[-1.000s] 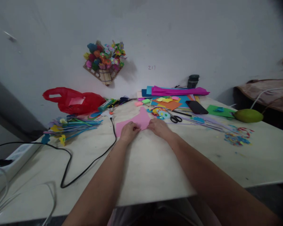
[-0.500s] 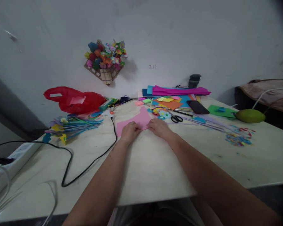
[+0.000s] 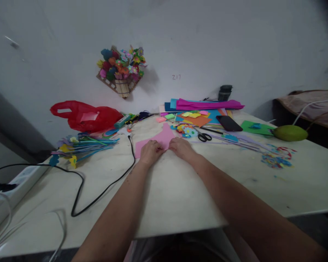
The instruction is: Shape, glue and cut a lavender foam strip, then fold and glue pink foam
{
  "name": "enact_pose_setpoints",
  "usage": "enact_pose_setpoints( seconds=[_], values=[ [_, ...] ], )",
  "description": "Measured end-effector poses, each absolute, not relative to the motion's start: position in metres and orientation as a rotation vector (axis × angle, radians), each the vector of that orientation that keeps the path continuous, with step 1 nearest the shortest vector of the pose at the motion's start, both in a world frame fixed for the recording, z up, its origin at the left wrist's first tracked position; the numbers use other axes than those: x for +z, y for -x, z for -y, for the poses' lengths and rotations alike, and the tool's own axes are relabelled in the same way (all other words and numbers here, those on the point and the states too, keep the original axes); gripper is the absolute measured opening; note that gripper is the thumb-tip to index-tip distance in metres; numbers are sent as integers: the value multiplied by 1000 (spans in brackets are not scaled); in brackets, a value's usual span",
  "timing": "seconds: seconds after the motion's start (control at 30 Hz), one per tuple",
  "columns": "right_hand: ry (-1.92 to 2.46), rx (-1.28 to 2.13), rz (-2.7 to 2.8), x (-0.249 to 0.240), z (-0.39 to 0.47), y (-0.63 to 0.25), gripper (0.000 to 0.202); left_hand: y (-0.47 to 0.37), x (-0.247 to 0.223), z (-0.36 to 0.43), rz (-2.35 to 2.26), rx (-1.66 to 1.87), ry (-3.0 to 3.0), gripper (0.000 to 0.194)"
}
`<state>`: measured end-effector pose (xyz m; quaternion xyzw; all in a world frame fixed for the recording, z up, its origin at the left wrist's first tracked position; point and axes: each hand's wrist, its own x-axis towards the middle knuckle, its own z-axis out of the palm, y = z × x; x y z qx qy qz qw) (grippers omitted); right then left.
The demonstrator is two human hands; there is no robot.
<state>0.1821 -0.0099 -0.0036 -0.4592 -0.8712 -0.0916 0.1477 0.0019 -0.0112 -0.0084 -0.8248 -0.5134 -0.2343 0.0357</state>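
Note:
A pink craft sheet (image 3: 164,137) with a cut, irregular outline lies on the white table in front of me. My left hand (image 3: 152,152) rests on its near edge, fingers curled and pinching the sheet. Close beside it, my right hand (image 3: 180,147) also pinches that edge, its fingertips almost meeting the left ones. The exact fold or grip between the fingertips is too small to make out. Black-handled scissors (image 3: 205,137) lie right of my right hand, beside colourful paper flowers (image 3: 188,130).
A red plastic bag (image 3: 94,116) and flower stems (image 3: 90,147) lie left. A black cord (image 3: 80,185) crosses the table to a power strip (image 3: 22,178). Coloured sheets (image 3: 207,105), a phone (image 3: 229,123), a green mango-like fruit (image 3: 289,133) and paper scraps (image 3: 276,161) lie right.
My right hand has shifted slightly left, closer to my left hand along the pink sheet's edge. My left hand stays nearly in place.

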Motion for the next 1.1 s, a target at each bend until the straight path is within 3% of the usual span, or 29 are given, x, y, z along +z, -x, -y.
enact_pose_setpoints(
  seconds=[1.1],
  values=[
    [1314, -11, 2357, -10, 2, -187, 11, 0, -6, 12, 1739, -872, 2602, 23]
  ],
)
